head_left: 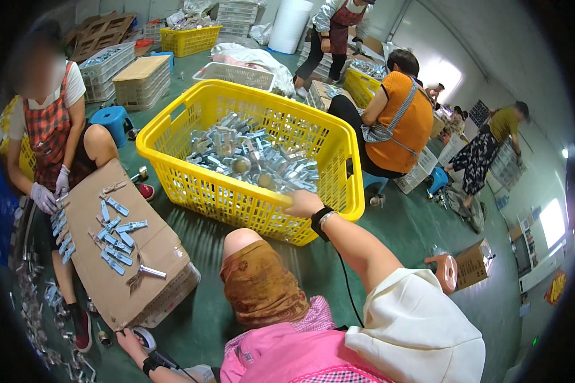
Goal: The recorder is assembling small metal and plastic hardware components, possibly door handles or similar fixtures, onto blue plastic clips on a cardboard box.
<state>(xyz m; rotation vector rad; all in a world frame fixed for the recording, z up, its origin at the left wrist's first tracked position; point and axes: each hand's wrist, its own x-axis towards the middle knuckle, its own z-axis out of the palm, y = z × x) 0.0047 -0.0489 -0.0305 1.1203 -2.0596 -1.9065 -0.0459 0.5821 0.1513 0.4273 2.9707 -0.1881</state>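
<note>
My right hand [303, 203] is closed over the near rim of a large yellow plastic basket [204, 191]. Inside lies a heap of small zinc-coloured metal fittings [255, 153]. At lower left my left hand [131, 343] has its fingers bent at the near corner of a cardboard-topped crate [124, 297]; its grip is partly hidden. A roll of tape [147, 339] is beside that hand. Several long metal fittings [115, 239] lie in rows on the cardboard, along with a T-shaped metal piece [148, 271].
Across the crate sits a person in a checked apron, whose gloved hands [51, 191] are at its far-left edge. Loose metal parts [51, 319] litter the floor at left. Another person in orange [399, 127] sits behind the basket. A blue stool [112, 122] and stacked crates [142, 83] stand behind.
</note>
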